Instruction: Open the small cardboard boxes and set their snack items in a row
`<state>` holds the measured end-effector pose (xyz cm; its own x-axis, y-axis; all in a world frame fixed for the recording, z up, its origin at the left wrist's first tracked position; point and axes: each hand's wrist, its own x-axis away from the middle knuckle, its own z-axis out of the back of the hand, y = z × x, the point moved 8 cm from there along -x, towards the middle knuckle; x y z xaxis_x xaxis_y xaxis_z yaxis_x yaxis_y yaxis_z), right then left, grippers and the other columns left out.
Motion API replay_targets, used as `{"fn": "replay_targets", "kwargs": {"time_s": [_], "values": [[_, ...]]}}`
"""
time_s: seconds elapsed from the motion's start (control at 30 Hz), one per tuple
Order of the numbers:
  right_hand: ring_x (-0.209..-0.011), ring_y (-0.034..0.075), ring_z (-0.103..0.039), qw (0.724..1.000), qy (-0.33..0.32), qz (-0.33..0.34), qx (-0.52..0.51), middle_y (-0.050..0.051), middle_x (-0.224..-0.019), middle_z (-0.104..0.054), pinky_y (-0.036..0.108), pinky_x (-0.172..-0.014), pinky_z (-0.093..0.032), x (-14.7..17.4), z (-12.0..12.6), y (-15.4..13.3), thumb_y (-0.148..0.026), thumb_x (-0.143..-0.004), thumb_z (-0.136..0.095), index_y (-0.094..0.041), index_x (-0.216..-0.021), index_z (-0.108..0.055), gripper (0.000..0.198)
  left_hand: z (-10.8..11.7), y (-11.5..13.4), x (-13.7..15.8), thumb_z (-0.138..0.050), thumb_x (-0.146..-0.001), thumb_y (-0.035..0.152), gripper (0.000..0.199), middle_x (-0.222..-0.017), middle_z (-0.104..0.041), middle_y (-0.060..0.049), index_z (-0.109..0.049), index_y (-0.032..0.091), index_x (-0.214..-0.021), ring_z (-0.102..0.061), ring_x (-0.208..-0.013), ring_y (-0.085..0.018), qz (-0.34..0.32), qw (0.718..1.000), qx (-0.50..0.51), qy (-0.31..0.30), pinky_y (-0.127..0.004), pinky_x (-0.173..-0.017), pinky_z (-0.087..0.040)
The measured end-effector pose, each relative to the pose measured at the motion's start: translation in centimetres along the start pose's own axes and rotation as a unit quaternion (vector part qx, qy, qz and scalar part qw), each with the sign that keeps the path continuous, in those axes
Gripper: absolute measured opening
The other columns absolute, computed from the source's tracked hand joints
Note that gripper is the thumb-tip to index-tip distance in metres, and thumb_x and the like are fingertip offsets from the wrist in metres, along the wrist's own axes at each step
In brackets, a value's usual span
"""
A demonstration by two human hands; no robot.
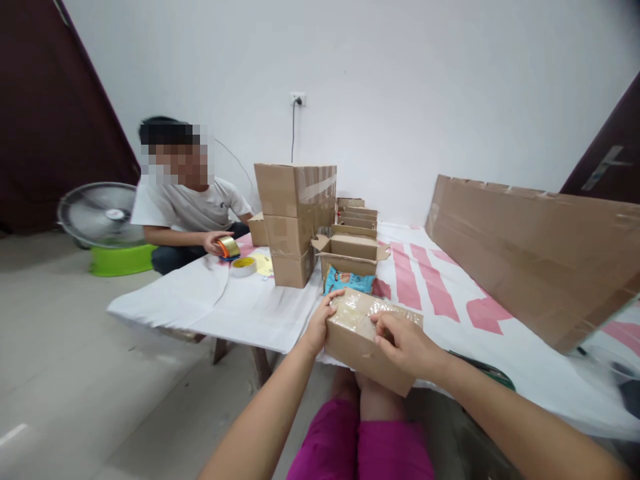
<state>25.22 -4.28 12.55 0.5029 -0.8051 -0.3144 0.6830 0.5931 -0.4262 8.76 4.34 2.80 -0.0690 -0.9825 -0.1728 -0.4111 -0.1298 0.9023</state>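
Note:
A small brown cardboard box (367, 353) with clear shiny tape over its top is tilted at the table's near edge, above my knees. My left hand (323, 323) grips its left end, fingers over the top edge. My right hand (403, 340) is closed over the top, with the index fingertip touching the tape; whether it pinches anything is too small to tell. Just behind the box lies a blue printed packet (349, 281), in front of an open cardboard box (350, 250) with raised flaps.
Stacked sealed boxes (287, 233) stand left of the open-box row. A person (187, 213) crouches beyond the table's left side, holding a gold tape roll (230, 247) near a white tape roll (244, 267). A large cardboard sheet (530, 247) leans at right; a fan (107, 217) stands left.

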Motion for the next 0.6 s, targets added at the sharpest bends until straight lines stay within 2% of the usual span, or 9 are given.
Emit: {"fn": "replay_targets", "kwargs": {"time_s": [0.1,0.27,0.4,0.5,0.6], "values": [[-0.093,0.022,-0.06,0.999,0.037,0.018,-0.021,0.005,-0.087,-0.065,0.034,-0.081,-0.045,0.9,0.5,0.2,-0.016,-0.081,-0.057,-0.021,-0.074,-0.048,0.013,0.0,-0.1,0.0,-0.059,-0.065,0.035,0.054,-0.116,-0.066,-0.005,-0.061,0.019,-0.116,-0.059,-0.097,-0.026,0.0,1.0,0.002,-0.003,-0.031,-0.082,-0.041],[-0.078,0.02,-0.058,0.993,0.121,0.0,-0.013,0.004,-0.08,-0.063,0.033,-0.074,-0.045,2.2,1.9,1.8,-0.025,-0.087,-0.055,-0.022,-0.071,-0.049,0.017,0.2,-0.3,-0.1,-0.06,-0.065,0.035,0.054,-0.117,-0.066,-0.005,-0.062,0.019,-0.117,-0.059,-0.097,-0.027,0.0,1.0,0.002,-0.005,-0.032,-0.083,-0.041],[-0.07,0.017,-0.055,0.987,0.156,-0.004,-0.043,0.003,-0.074,-0.06,0.029,-0.066,-0.044,3.9,3.2,2.2,-0.029,-0.09,-0.051,-0.022,-0.076,-0.053,0.016,0.3,-0.4,-0.2,-0.06,-0.065,0.035,0.054,-0.115,-0.066,-0.005,-0.062,0.019,-0.117,-0.059,-0.099,-0.028,0.0,1.0,0.001,-0.005,-0.033,-0.086,-0.041],[-0.066,0.016,-0.054,0.985,0.152,-0.007,-0.081,0.001,-0.07,-0.057,0.027,-0.063,-0.043,6.0,3.4,1.7,-0.03,-0.091,-0.049,-0.022,-0.075,-0.051,0.019,0.4,-0.5,-0.3,-0.06,-0.066,0.036,0.053,-0.121,-0.064,-0.005,-0.063,0.02,-0.116,-0.059,-0.103,-0.028,-0.002,1.0,0.002,-0.006,-0.033,-0.088,-0.041],[-0.064,0.015,-0.053,0.987,0.088,-0.037,-0.132,0.001,-0.069,-0.057,0.026,-0.062,-0.042,9.0,0.7,1.9,-0.032,-0.09,-0.048,-0.022,-0.072,-0.049,0.02,0.5,-0.5,-0.3,-0.06,-0.066,0.035,0.053,-0.125,-0.063,-0.005,-0.063,0.02,-0.117,-0.059,-0.106,-0.029,-0.001,1.0,0.004,-0.006,-0.034,-0.089,-0.042]]}}
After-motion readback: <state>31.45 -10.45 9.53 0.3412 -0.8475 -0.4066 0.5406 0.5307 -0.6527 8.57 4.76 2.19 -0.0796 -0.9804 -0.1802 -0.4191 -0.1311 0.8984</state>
